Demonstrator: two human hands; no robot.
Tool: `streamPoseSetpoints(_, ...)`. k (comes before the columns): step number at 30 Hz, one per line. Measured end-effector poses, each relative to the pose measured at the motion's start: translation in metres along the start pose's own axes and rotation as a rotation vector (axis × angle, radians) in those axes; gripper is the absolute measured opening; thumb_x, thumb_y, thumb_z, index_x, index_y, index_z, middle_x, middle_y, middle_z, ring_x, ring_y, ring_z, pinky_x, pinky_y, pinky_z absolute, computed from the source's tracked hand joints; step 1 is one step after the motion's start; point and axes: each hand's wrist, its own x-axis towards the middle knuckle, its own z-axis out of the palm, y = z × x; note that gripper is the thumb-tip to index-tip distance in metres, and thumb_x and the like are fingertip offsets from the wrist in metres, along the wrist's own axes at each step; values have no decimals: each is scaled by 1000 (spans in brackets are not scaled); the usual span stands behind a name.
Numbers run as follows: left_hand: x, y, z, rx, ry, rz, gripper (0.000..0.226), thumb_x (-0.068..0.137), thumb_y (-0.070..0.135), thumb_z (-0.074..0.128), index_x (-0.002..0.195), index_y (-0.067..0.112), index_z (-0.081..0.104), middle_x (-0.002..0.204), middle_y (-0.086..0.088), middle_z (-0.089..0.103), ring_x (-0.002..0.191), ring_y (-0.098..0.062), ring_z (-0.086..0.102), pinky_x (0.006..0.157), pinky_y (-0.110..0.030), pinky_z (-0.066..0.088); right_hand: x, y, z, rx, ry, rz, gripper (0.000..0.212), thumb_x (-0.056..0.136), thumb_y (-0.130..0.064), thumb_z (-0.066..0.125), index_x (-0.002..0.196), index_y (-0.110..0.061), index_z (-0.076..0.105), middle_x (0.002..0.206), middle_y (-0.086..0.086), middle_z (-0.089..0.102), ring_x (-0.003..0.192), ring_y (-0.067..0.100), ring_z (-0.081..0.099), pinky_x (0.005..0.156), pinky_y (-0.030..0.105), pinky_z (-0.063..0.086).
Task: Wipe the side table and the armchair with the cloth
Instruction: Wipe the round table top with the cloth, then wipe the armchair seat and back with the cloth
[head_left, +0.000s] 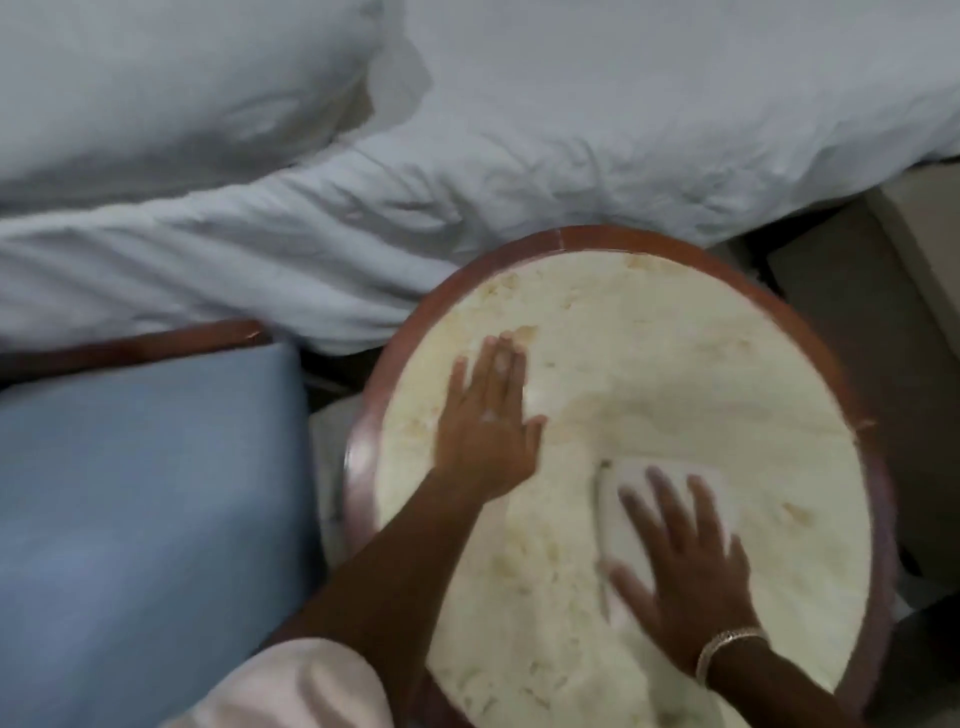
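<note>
Head view: we look steeply down from above, close over the round worktop (675, 364).
Facing: forward toward the bed (467, 156); blue armchair seat (145, 493) at lower left.
Nearness: both forearms reach in from the bottom edge.
Shared views: one camera only.

Round surface (649, 364): pale mottled stone top, reddish wood rim. On it: white cloth (670, 478) at about 5 o'clock from centre, right hand (685, 566) flat on it; left hand (485, 431) flat on bare top at 9 o'clock. Image blurred.
</note>
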Motion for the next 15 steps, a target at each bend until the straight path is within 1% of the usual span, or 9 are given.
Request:
streamPoseSetpoints(2,-19,-24,-9,-22,19,-42,80,95,50,38,158,4,22,169,-17,20,157,-32,14,128,-56,12,30,-23,-9,109,-33,151,76,87,-64,36,155,-42,9,168,-7,-1,153,36,1,101,71,39)
streamPoseSetpoints(3,-33,-37,-15,-26,7,-91,81,95,51,39,158,4,21,169,-17,18,158,-32,13,128,-55,10,38,-38,-9,103,-27,135,76,90,-60,40,156,-40,9,169,-4,-1,152,37,0,100,72,39)
streamPoseSetpoints(4,-50,-51,-24,-23,-33,-146,83,95,52,39,159,4,17,170,-17,14,158,-32,9,128,-54,7,39,-55,-7,34,-5,38,77,90,-56,44,156,-37,10,169,0,2,150,40,3,96,71,44)
streamPoseSetpoints(6,-90,-81,-46,-17,-137,-279,86,97,53,41,160,5,8,171,-18,4,159,-32,2,127,-53,2,26,-88,-8,-148,-61,-182,81,89,-56,49,156,-35,7,168,4,3,147,44,8,88,61,53)
streamPoseSetpoints(7,-115,-95,-62,-30,-174,-360,86,98,53,41,160,5,5,171,-18,3,159,-33,0,127,-53,2,14,-101,-10,-192,-118,-218,83,89,-56,50,156,-36,4,168,3,2,147,44,9,87,56,57)
streamPoseSetpoints(9,-174,-124,-101,-58,-199,-510,84,100,53,37,160,4,5,171,-19,3,158,-34,0,127,-52,3,0,-122,-18,-157,-188,-207,84,87,-50,53,155,-37,5,167,0,1,145,41,13,92,47,57)
streamPoseSetpoints(10,-204,-137,-124,-66,-174,-559,83,99,53,35,159,3,7,171,-19,6,158,-34,2,127,-53,5,-3,-134,-25,-114,-203,-217,83,86,-47,55,153,-38,8,167,-1,4,143,40,19,95,44,56)
streamPoseSetpoints(12,-266,-161,-170,-48,-83,-614,82,96,52,36,156,-2,22,166,-24,23,156,-39,17,125,-57,16,-3,-161,-36,-74,-246,-365,80,81,-44,58,150,-38,18,163,-2,18,135,35,35,100,40,52)
streamPoseSetpoints(15,-340,-191,-223,37,24,-698,80,94,51,35,140,-12,49,147,-33,51,138,-53,46,107,-69,39,8,-234,-56,83,-287,-640,78,75,-46,64,146,-28,38,153,-2,42,129,28,50,107,35,40)
